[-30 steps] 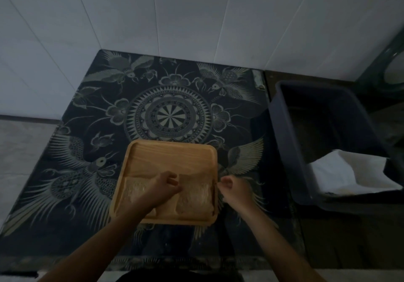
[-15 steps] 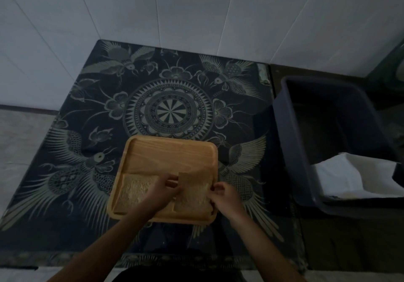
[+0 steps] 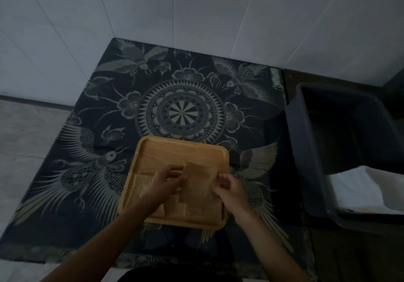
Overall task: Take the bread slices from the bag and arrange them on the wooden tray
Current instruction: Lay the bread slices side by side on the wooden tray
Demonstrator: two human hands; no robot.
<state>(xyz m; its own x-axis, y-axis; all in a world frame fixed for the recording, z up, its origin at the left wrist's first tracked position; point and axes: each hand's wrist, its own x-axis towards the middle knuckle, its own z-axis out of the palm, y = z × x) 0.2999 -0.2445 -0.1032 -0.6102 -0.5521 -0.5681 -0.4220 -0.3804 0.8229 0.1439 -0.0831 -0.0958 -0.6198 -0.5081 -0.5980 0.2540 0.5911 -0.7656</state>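
Note:
A square wooden tray lies on the patterned dark cloth. One bread slice lies flat in the tray's near left part. Another slice is raised on its edge over the tray's near right part, above more bread lying flat there. My left hand pinches the raised slice's left edge. My right hand grips its right edge. A white bag lies in the dark bin at the right.
A dark plastic bin stands right of the cloth, close to the tray. White tiled walls rise behind the table. The patterned cloth covers the table beyond the tray. A grey floor shows at the left.
Both hands closed on the right slice and lifted its far edge, so it now stands tilted above the tray. The view shifted slightly.

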